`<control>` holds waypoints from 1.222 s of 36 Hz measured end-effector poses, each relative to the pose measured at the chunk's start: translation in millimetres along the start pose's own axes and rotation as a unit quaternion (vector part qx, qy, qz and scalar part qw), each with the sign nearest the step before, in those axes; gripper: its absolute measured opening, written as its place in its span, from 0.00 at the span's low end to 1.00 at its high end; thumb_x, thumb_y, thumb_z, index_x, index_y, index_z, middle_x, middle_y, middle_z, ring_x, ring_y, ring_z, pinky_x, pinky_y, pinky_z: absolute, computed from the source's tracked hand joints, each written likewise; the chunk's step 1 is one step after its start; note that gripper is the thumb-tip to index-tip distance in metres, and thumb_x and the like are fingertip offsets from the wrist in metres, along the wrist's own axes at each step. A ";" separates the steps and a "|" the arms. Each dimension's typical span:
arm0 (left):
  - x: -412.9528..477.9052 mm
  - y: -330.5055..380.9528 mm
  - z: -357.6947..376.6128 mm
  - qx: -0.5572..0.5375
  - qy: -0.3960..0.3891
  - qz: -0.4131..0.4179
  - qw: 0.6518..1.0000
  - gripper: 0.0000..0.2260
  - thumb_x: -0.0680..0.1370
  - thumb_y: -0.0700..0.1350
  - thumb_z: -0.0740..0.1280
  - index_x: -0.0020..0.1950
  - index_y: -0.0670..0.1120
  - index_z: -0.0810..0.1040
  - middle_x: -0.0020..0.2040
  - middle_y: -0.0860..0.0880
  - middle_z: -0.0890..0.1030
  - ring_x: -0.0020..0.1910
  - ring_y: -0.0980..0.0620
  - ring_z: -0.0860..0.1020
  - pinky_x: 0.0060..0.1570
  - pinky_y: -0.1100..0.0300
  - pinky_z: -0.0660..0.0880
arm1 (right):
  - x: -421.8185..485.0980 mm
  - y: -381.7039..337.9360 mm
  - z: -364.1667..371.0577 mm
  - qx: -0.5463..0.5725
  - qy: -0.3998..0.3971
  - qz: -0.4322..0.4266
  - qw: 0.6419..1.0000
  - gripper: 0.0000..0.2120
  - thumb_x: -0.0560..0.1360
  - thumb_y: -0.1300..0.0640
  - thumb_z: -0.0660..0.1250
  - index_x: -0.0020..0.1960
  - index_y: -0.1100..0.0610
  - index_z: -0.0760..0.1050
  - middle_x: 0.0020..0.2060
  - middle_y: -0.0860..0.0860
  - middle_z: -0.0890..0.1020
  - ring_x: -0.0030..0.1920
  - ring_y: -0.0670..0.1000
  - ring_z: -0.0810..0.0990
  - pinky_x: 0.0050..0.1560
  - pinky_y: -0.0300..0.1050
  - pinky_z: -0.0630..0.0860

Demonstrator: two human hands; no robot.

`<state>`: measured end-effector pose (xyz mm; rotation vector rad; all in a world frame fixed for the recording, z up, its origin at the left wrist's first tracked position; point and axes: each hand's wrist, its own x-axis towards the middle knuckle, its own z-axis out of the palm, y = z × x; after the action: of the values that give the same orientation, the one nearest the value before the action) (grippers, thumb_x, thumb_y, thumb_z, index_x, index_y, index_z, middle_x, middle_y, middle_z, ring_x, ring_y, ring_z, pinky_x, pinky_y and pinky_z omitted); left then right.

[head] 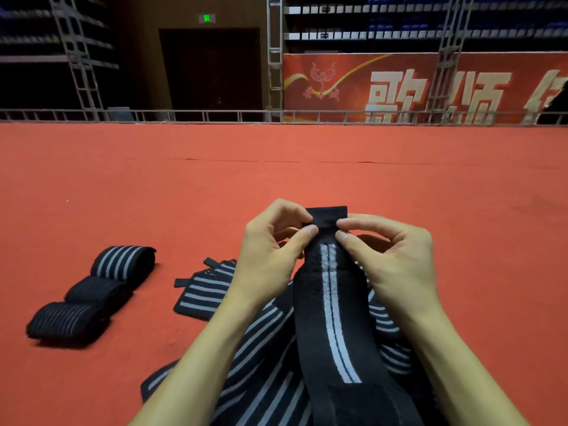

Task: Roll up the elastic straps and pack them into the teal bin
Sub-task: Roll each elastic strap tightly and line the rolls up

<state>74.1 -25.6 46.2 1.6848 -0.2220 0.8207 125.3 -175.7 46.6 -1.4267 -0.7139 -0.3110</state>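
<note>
A black elastic strap (333, 305) with a white centre stripe runs up from the bottom of the view to my hands. My left hand (270, 250) pinches its top end from the left. My right hand (390, 250) pinches the same end from the right, thumb and forefinger on the black tab. Under my forearms lies a heap of loose striped straps (264, 364). Three rolled straps (92, 290) sit in a row on the red carpet at the left. No teal bin is in view.
Red carpet (307, 173) stretches ahead to a low metal railing (215, 115). Beyond it stand metal trusses, a dark doorway and a red banner (430, 87) with large characters.
</note>
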 end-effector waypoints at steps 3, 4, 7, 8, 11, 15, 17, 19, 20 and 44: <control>-0.2 1.0 -1.5 0.007 0.001 0.000 1.000 0.10 0.76 0.31 0.69 0.42 0.45 0.75 0.36 0.54 0.78 0.34 0.53 0.76 0.36 0.55 0.75 | -1.2 -1.3 1.2 -0.004 -0.025 0.002 1.000 0.10 0.72 0.67 0.74 0.45 0.52 0.84 0.34 0.47 0.86 0.33 0.45 0.82 0.37 0.37 0.78; -0.5 1.6 -1.5 0.015 0.001 0.005 1.000 0.10 0.76 0.31 0.69 0.43 0.45 0.75 0.36 0.53 0.78 0.35 0.53 0.76 0.37 0.52 0.75 | -1.4 -1.3 1.3 -0.011 -0.028 0.000 1.000 0.10 0.72 0.67 0.74 0.46 0.52 0.84 0.34 0.46 0.85 0.33 0.45 0.82 0.37 0.38 0.78; -2.3 4.4 -0.7 0.015 -0.002 0.006 1.000 0.11 0.77 0.32 0.69 0.50 0.46 0.72 0.35 0.43 0.78 0.34 0.49 0.76 0.37 0.47 0.75 | -1.2 -0.3 0.2 -0.019 -0.016 -0.005 1.000 0.12 0.71 0.68 0.74 0.44 0.51 0.84 0.35 0.46 0.86 0.34 0.47 0.83 0.38 0.41 0.80; -2.8 5.4 -0.3 0.007 0.000 -0.003 1.000 0.13 0.77 0.33 0.69 0.53 0.48 0.71 0.35 0.42 0.78 0.34 0.49 0.76 0.38 0.48 0.76 | -1.4 -0.2 -0.3 -0.017 -0.011 -0.003 1.000 0.13 0.71 0.68 0.74 0.43 0.50 0.84 0.35 0.47 0.86 0.34 0.48 0.83 0.39 0.43 0.81; -2.8 6.0 0.6 0.010 0.012 -0.023 1.000 0.15 0.76 0.34 0.71 0.57 0.49 0.75 0.38 0.44 0.83 0.37 0.53 0.80 0.42 0.54 0.78 | -1.5 -1.5 -0.1 -0.007 -0.007 0.002 1.000 0.13 0.71 0.69 0.74 0.42 0.51 0.83 0.36 0.48 0.86 0.34 0.48 0.84 0.39 0.43 0.81; -0.3 5.8 1.7 0.036 0.027 -0.008 0.999 0.10 0.75 0.33 0.71 0.45 0.49 0.80 0.40 0.55 0.84 0.39 0.60 0.80 0.43 0.65 0.76 | -1.0 -4.7 0.4 0.006 -0.013 0.001 1.000 0.13 0.72 0.68 0.73 0.48 0.52 0.80 0.41 0.46 0.86 0.39 0.47 0.84 0.41 0.41 0.80; 0.2 6.8 1.8 0.043 0.032 0.005 0.999 0.11 0.75 0.33 0.71 0.44 0.49 0.80 0.39 0.57 0.83 0.40 0.60 0.80 0.43 0.66 0.76 | -0.8 -7.1 0.4 0.021 -0.016 0.004 1.000 0.16 0.72 0.67 0.74 0.53 0.49 0.77 0.42 0.47 0.86 0.41 0.47 0.85 0.42 0.41 0.80; 0.1 7.5 1.8 0.057 0.033 0.022 0.998 0.11 0.75 0.33 0.71 0.44 0.49 0.79 0.40 0.56 0.83 0.40 0.59 0.80 0.42 0.66 0.75 | 0.1 -9.1 -0.2 0.003 -0.015 -0.002 1.000 0.17 0.73 0.65 0.74 0.55 0.47 0.77 0.42 0.44 0.86 0.42 0.45 0.85 0.40 0.38 0.79; 0.0 6.9 1.7 0.066 0.034 0.031 0.997 0.10 0.75 0.33 0.71 0.44 0.49 0.80 0.40 0.55 0.83 0.40 0.58 0.80 0.41 0.65 0.75 | 1.0 -9.4 -0.7 -0.013 -0.013 -0.009 1.000 0.16 0.73 0.64 0.74 0.54 0.47 0.79 0.41 0.42 0.86 0.41 0.43 0.84 0.38 0.36 0.78; -4.8 16.6 13.4 -0.061 0.058 -0.002 0.996 0.05 0.71 0.46 0.75 0.39 0.46 0.84 0.45 0.50 0.85 0.46 0.49 0.85 0.47 0.56 0.81 | 2.3 -15.2 -7.1 0.108 0.003 0.018 0.994 0.10 0.68 0.76 0.72 0.37 0.62 0.83 0.42 0.53 0.87 0.40 0.46 0.86 0.42 0.34 0.79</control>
<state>66.8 -44.0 55.3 1.5175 -0.1847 0.8830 119.9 -184.3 60.1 -1.2307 -0.6939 -0.2040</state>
